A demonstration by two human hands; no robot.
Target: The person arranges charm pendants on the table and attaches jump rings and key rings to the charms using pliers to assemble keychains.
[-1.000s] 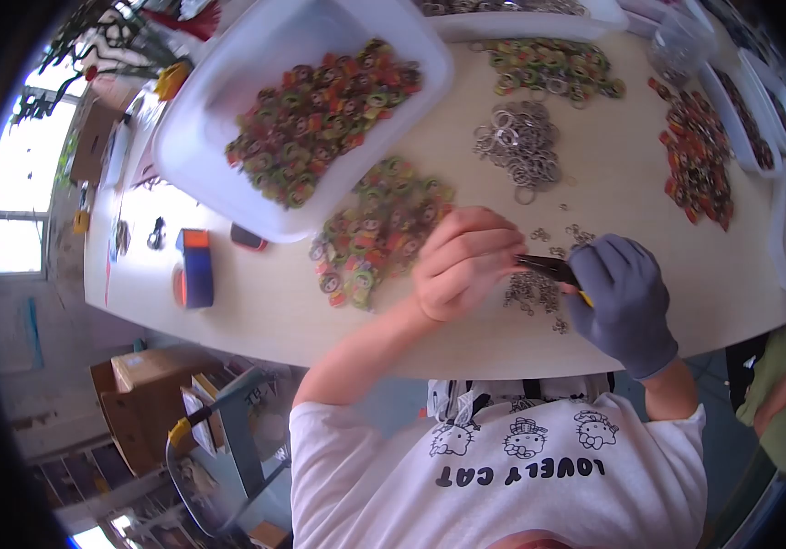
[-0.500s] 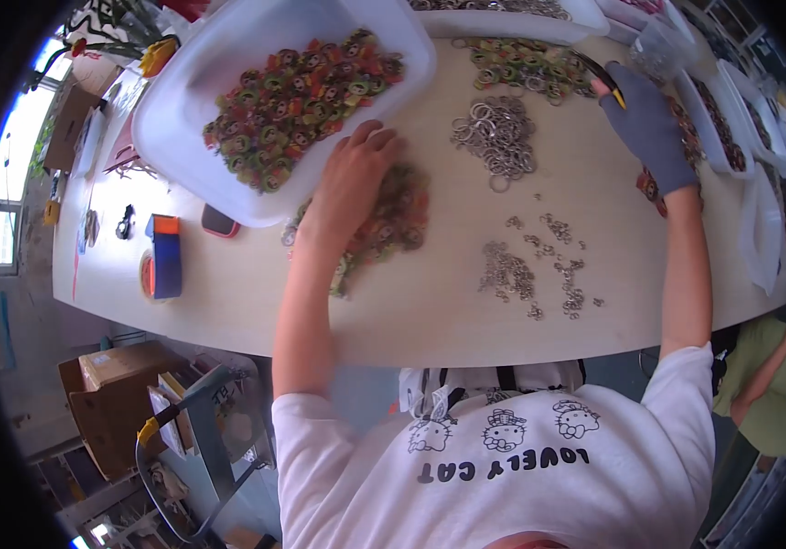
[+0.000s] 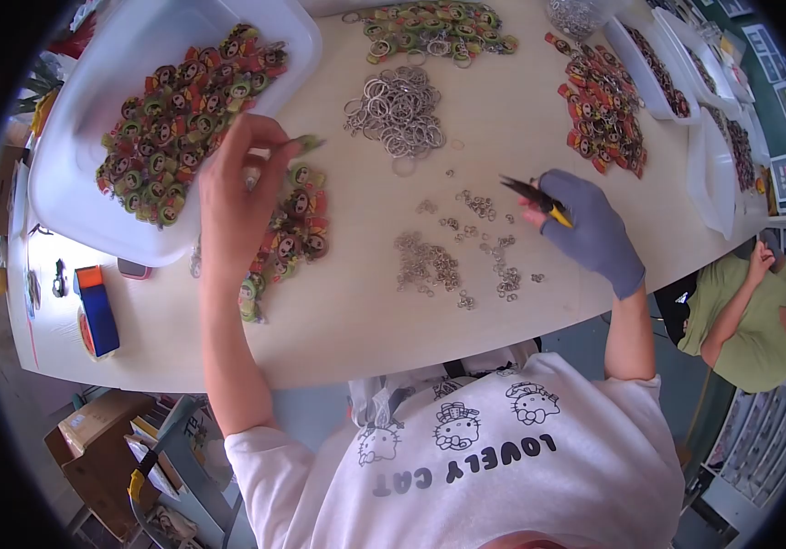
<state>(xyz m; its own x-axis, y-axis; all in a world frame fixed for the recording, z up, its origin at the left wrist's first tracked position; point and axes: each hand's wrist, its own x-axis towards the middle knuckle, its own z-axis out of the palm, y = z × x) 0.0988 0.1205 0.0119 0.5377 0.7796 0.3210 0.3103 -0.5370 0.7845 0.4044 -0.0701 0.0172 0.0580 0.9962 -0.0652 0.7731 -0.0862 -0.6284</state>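
Observation:
My left hand is bare and pinches a small green charm above a loose pile of green and red charms. In my gloved right hand are black pliers with a yellow handle edge, their tips pointing left over the table. Small metal links lie in scattered heaps below the pliers. A pile of larger silver rings sits between my hands, farther back. Behind it are green charms with rings.
A white bin of charms stands at the left. Red charms and white trays are at the right. A blue and orange box is on the left edge. A person in green sits at the right.
My left hand has lifted from the charm pile with a green charm. My right hand has come back from the far green charms toward the small links, still with the pliers. The view has shifted.

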